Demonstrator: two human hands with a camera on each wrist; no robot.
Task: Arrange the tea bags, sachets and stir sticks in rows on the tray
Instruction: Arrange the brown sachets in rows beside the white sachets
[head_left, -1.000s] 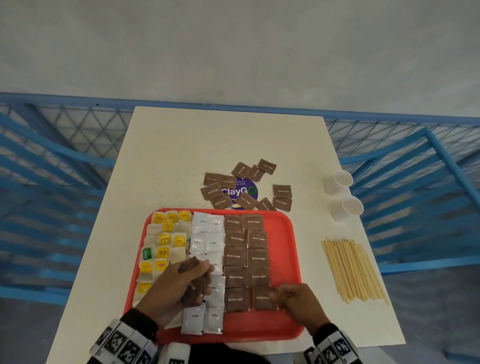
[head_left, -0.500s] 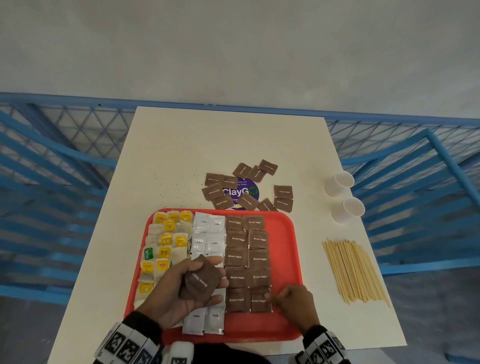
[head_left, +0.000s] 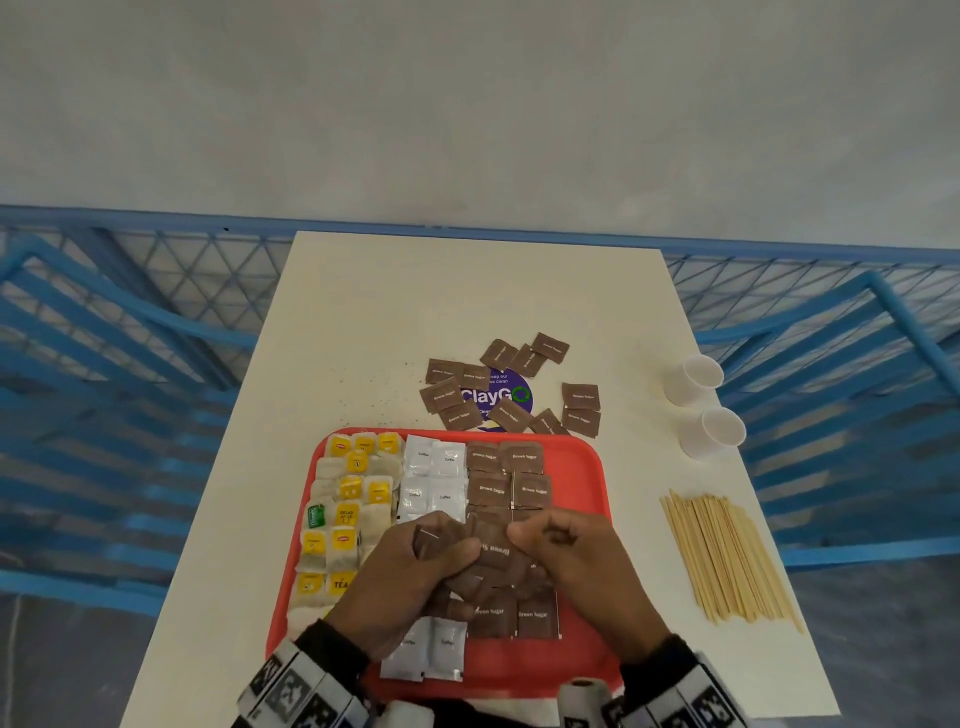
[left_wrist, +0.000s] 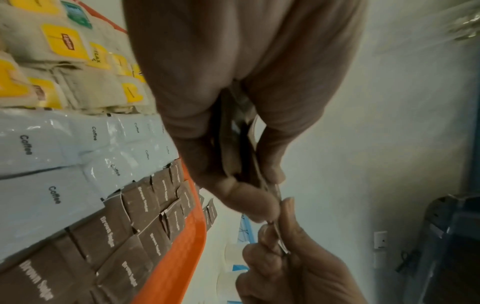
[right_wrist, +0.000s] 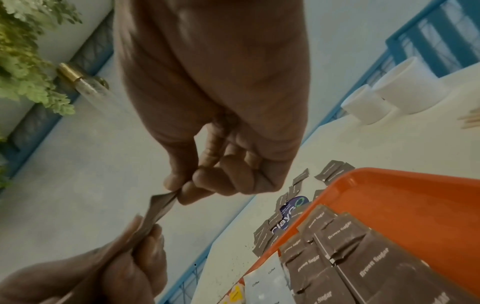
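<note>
Red tray (head_left: 582, 467) carries yellow-tagged tea bags (head_left: 348, 488), white coffee sachets (head_left: 434, 460), brown sugar sachets (head_left: 506, 473); tan stir sticks (head_left: 727, 556) lie on cream surface (head_left: 415, 312).

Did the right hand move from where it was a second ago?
Yes. The right hand went from the red tray's near right corner up and leftward, meeting the left hand over the brown sugar sachets.

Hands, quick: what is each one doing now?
Left hand: grips a stack of brown paper sugar sachets.
Right hand: pinches one brown sachet off that stack.
</note>
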